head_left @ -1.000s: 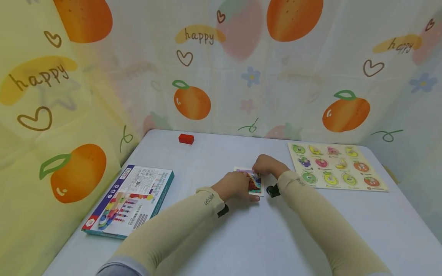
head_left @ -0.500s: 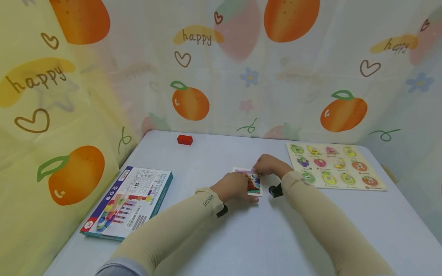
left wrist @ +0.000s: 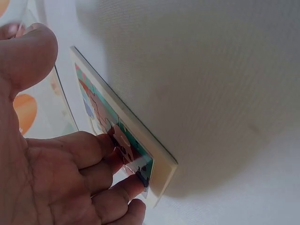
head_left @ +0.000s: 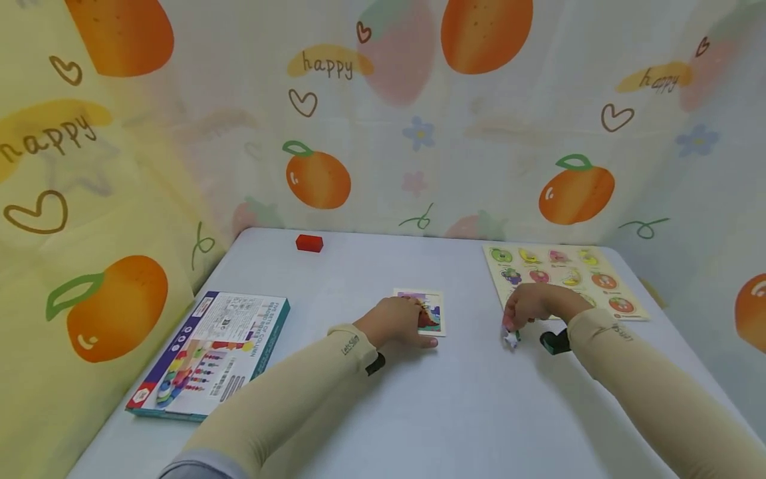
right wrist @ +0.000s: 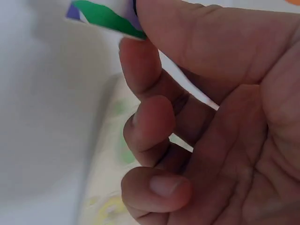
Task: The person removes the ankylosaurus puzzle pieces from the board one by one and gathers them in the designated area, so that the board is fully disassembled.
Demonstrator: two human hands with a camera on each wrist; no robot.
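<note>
A small jigsaw puzzle (head_left: 435,313) in a pale wooden frame lies on the table. My left hand (head_left: 393,321) rests on its left part, covering much of the picture. In the left wrist view, the fingertips (left wrist: 139,180) touch the puzzle's surface while the thumb stays apart from it. To the right, my right hand (head_left: 531,303) pinches a small puzzle piece (head_left: 510,340) between thumb and fingers, near the fruit board. The right wrist view shows green, white and purple on that puzzle piece (right wrist: 105,16), partly cut off by the frame.
A pale board with fruit pictures (head_left: 598,279) lies at the back right, partly behind my right hand. A flat toy box (head_left: 209,352) lies at the left, and a red block (head_left: 309,243) near the back edge. A printed curtain (head_left: 383,133) hangs behind the table.
My right hand has left the puzzle's upper right part and moved right, toward the fruit board, with a puzzle piece pinched in it. My left hand still rests on the puzzle.
</note>
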